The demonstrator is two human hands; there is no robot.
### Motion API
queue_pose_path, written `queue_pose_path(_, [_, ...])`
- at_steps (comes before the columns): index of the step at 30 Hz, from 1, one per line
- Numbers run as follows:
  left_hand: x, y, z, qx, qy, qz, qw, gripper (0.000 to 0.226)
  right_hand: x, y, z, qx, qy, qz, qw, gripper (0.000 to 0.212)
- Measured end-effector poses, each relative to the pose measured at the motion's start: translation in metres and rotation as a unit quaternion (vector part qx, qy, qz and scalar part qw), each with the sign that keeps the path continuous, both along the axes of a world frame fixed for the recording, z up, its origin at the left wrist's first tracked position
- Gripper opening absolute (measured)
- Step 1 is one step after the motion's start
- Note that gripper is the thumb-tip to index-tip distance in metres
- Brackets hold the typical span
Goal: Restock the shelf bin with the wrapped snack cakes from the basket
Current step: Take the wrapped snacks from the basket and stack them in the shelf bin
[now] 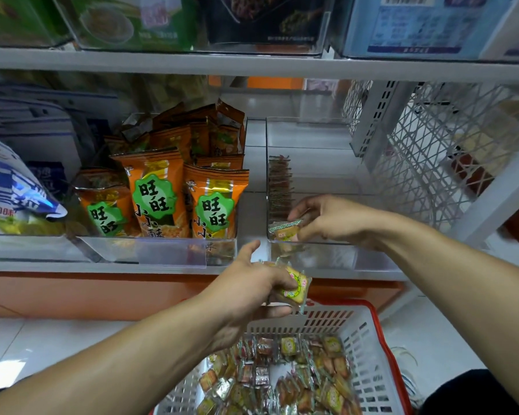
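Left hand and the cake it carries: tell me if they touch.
Touching. The head view shows the left hand with its fingers curled round the wrapped snack cake, held above the basket.

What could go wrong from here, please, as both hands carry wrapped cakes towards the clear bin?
The right hand pinches a wrapped snack cake right at the clear plastic shelf bin's front lip; released early, it might fall outside. The left hand grips several slippery-looking cakes loosely above the white plastic basket; one might slip.

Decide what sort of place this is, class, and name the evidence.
Most likely a shop's snack aisle: white metal shelves hold clear plastic bins, orange snack packets stand displayed in rows, and a red-rimmed white plastic basket holds wrapped snack cakes.
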State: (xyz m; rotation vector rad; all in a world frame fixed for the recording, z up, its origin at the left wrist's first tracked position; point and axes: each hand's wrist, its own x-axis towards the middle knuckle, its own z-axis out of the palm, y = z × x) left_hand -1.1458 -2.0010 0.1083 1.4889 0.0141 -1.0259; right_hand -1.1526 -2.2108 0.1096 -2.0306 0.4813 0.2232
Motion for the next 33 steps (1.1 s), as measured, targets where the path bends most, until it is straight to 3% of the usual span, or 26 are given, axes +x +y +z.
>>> queue_pose_path(8, [0.006, -0.007, -0.001, -0.018, -0.016, -0.013, 1.0, 0.095, 0.006, -0.005, 0.001, 0.169, 0.069, 0.014, 0.983, 0.014])
queue_pose_path(12, [0.007, -0.008, -0.007, -0.021, -0.022, -0.02, 0.999, 0.096, 0.007, -0.004, -0.003, 0.135, 0.059, -0.008, 0.989, 0.017])
queue_pose_path(17, [0.008, -0.008, -0.012, -0.027, -0.028, -0.023, 0.999, 0.098, 0.011, 0.002, -0.005, 0.024, 0.04, 0.007, 0.999, 0.013])
queue_pose_path(22, [0.008, -0.008, -0.013, -0.026, -0.031, -0.016, 0.999, 0.096, 0.013, 0.006, -0.006, -0.043, 0.069, 0.022, 0.996, 0.019])
queue_pose_path(29, [0.008, -0.006, -0.012, -0.026, -0.033, -0.024, 0.999, 0.099, 0.017, 0.009, -0.012, -0.024, 0.099, -0.003, 0.995, 0.045])
queue_pose_path(33, [0.006, -0.006, -0.011, -0.028, -0.036, -0.023, 0.999, 0.1, 0.016, 0.002, -0.015, 0.06, 0.129, 0.024, 0.99, 0.052])
